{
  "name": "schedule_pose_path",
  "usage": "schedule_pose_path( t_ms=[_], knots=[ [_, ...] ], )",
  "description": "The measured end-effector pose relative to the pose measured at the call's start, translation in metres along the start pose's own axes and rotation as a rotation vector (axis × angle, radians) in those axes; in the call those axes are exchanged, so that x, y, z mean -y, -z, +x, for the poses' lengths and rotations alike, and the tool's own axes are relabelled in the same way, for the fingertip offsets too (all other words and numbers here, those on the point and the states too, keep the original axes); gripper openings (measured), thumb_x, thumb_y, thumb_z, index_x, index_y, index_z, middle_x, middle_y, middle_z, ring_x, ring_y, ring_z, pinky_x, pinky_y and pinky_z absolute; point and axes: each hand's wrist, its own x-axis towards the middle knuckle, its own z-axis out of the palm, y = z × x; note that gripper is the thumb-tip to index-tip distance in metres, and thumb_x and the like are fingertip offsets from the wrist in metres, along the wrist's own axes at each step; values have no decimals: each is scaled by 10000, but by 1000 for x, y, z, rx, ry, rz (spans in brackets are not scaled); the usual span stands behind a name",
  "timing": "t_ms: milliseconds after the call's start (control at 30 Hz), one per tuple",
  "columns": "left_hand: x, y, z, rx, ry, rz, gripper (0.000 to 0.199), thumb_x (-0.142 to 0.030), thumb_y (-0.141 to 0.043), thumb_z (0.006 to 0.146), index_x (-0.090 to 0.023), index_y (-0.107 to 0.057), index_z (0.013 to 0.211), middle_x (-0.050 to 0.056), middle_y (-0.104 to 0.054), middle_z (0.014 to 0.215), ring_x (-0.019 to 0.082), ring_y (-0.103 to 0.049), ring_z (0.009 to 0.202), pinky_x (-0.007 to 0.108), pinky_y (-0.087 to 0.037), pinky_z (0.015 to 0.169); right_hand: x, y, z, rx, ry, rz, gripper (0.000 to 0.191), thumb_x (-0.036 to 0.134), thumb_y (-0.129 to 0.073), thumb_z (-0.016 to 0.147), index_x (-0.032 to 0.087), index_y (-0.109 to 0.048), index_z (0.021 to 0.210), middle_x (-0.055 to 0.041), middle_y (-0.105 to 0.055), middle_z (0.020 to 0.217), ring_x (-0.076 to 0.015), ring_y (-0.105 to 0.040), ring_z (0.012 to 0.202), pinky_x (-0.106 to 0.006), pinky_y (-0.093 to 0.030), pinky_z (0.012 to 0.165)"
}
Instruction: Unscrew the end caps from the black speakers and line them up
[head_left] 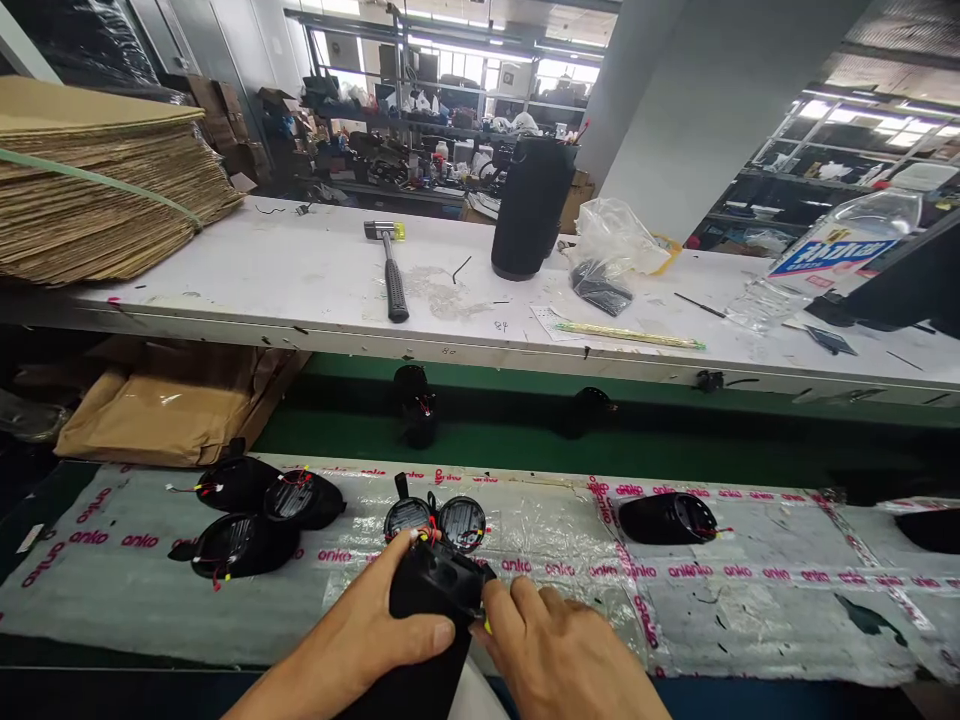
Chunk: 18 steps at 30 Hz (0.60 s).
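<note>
My left hand (375, 625) is wrapped round a black cylindrical speaker housing (435, 590), tilted with its open-looking end up and away from me. Red and yellow wires (427, 537) stick out by my left fingertips at that end. My right hand (555, 640) presses curled fingers against the housing's right edge. A small yellow bit shows at its fingertips; what they pinch is mostly hidden. Just beyond the housing are two round black speaker ends (463, 523) with wires. To the left lies a cluster of several similar black housings (247, 545), red wires hanging from them.
Another black housing (660, 518) lies right on the plastic-covered bench (555, 620). Behind runs a green belt (495, 430). The white shelf (315, 270) above holds a mallet (391, 265), a standing black cylinder (531, 210), a plastic bottle (832, 250) and stacked cardboard (97, 190).
</note>
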Motion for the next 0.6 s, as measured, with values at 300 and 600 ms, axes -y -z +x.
schedule_pose_path(
  t_ms=[300, 600],
  knots=[
    [-5, -10, -5, -125, 38, 237, 512, -348, -734, 745, -236, -526, 1200, 11, -659, 989, 360, -593, 1142, 484, -441, 1025, 7, 17, 10, 60, -9, -94, 203, 244, -664, 852, 230, -471, 915, -5, -603, 649, -202, -592, 429, -284, -444, 341],
    [9, 0, -1, -48, 6, -63, 705, -550, -794, 722, -249, -529, 1301, 72, -709, 1225, 379, -601, 1204, 487, -423, 1075, -3, -21, 1, -138, -152, 439, 49, 245, -437, 1031, 241, -483, 1048, 35, -688, 730, -191, -670, 515, -297, -427, 466]
  ],
)
